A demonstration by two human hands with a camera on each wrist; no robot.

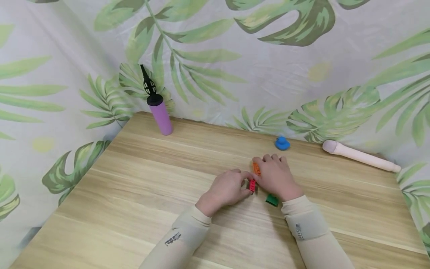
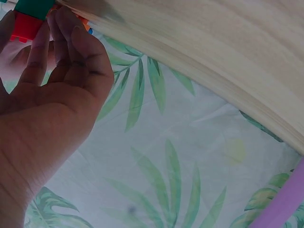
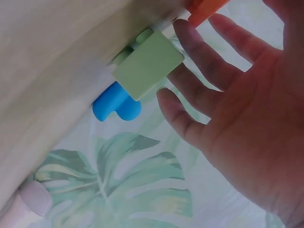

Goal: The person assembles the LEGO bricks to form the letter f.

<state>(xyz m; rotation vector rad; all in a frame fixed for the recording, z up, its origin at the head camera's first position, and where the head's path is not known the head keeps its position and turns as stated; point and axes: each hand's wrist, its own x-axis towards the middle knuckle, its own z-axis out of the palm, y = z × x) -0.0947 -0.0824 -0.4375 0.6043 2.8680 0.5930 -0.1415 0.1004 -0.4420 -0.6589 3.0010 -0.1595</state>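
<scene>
Between its thumb and fingers, my left hand (image 1: 224, 188) pinches a red toy brick (image 1: 252, 185) with studs on top. In the left wrist view, a green surface (image 2: 34, 7) shows against the red brick (image 2: 27, 26); whether the two are joined I cannot tell. Just beyond, my right hand (image 1: 276, 175) holds an orange toy brick (image 1: 256, 169) at its thumb and index finger, the other fingers spread forward. A green toy brick (image 1: 271, 200) lies on the table beside the right wrist. The right wrist view shows a paler-looking green brick (image 3: 148, 65) near the fingertips.
A blue rubber duck (image 1: 282, 143) sits near the table's back edge, beyond the right hand. Further right lies a pale pink toy microphone (image 1: 364, 157). A purple hand pump (image 1: 161, 116) with a black nozzle stands at the back left. Leaf-print cloth (image 1: 208, 86) hangs behind the wooden table (image 1: 141, 190).
</scene>
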